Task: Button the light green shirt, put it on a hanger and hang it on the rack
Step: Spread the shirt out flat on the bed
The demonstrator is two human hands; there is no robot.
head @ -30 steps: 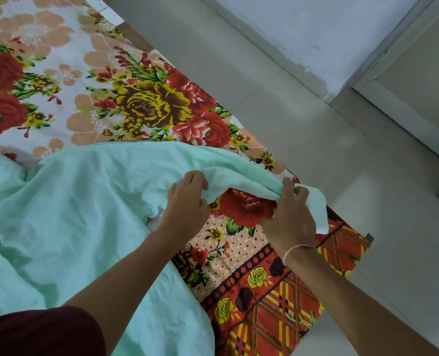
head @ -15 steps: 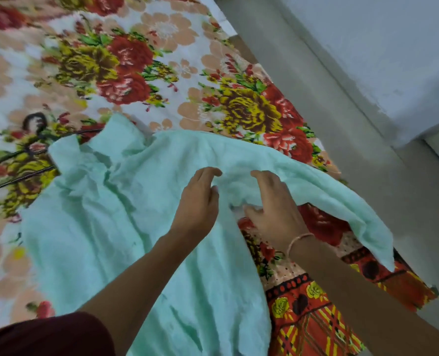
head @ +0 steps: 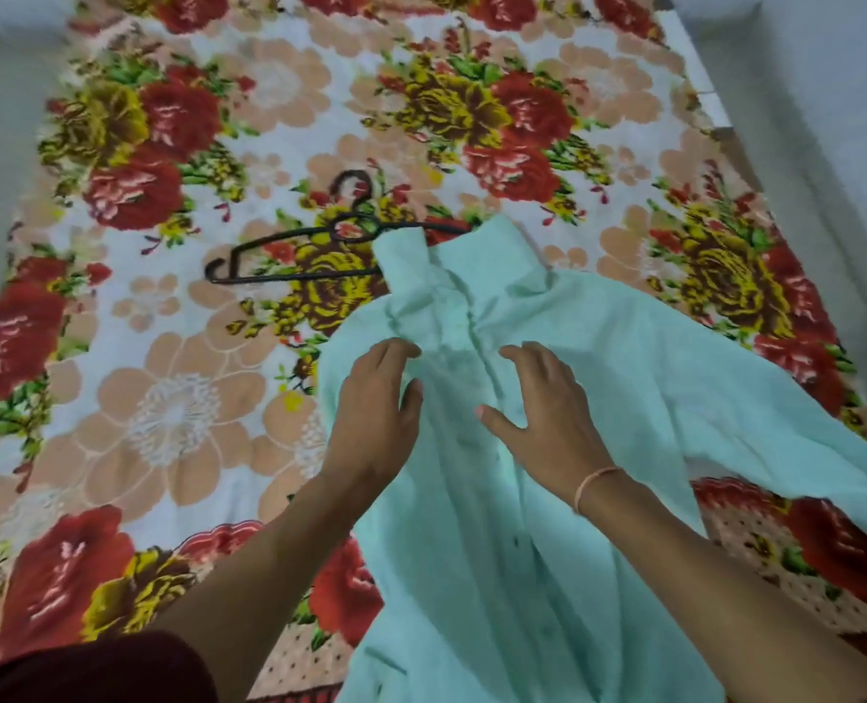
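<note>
Floral bedspread (head: 167, 398), grey surround (head: 837, 144) at two o'clock, light green shirt (head: 472, 575) lying at five o'clock, black hanger (head: 289, 279) at its eleven o'clock, left hand (head: 375, 413) and right hand (head: 548, 413) flat on the shirt, fingers loose.

floral bedsheet (head: 178, 413) on bed, lt green shirt (head: 548, 525) spread on it, black hanger (head: 289, 256) by collar
</note>
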